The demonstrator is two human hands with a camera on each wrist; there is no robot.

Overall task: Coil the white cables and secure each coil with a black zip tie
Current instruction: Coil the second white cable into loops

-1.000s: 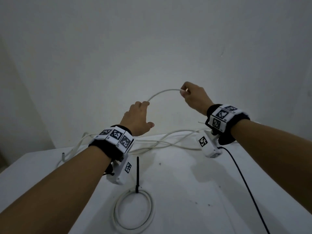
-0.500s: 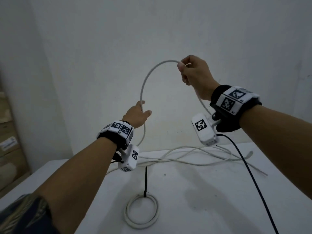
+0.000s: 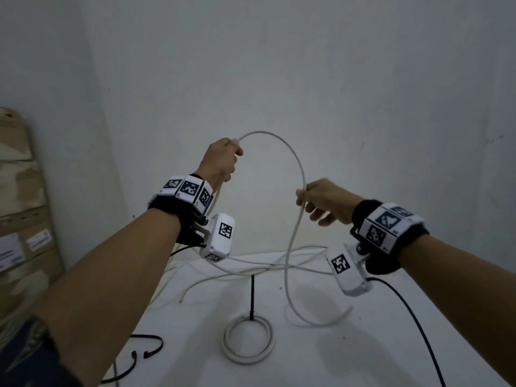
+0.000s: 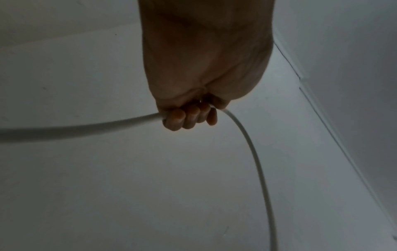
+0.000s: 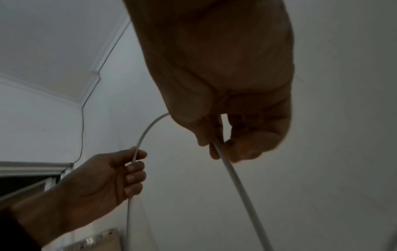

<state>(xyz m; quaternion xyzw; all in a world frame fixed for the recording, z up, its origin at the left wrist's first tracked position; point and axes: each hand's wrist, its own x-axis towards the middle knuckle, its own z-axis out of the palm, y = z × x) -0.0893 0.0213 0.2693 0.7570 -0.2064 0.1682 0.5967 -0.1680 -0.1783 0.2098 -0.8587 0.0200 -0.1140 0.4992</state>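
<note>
A white cable (image 3: 290, 152) arches in the air between my two hands. My left hand (image 3: 223, 160) grips one end of the arch in a fist, its fingers (image 4: 189, 117) curled round the cable (image 4: 86, 127). My right hand (image 3: 321, 199) pinches the same cable (image 5: 229, 169) lower on the right, thumb against fingers. From there the cable drops to the white table (image 3: 363, 344) and loops. A finished white coil (image 3: 247, 340) lies near the table's front with a black zip tie (image 3: 252, 297) sticking up from it. In the right wrist view the left hand (image 5: 103, 178) shows at lower left.
More loose white cables (image 3: 251, 266) tangle along the table's back edge by the wall. Spare black zip ties (image 3: 148, 347) lie at the front left. A black wire (image 3: 413, 325) runs from my right wrist camera. Cardboard boxes (image 3: 19, 219) stand at the left.
My left hand rose and closed round the cable. My right hand came down and now pinches the cable lower, so the arch spans from left hand to right.
</note>
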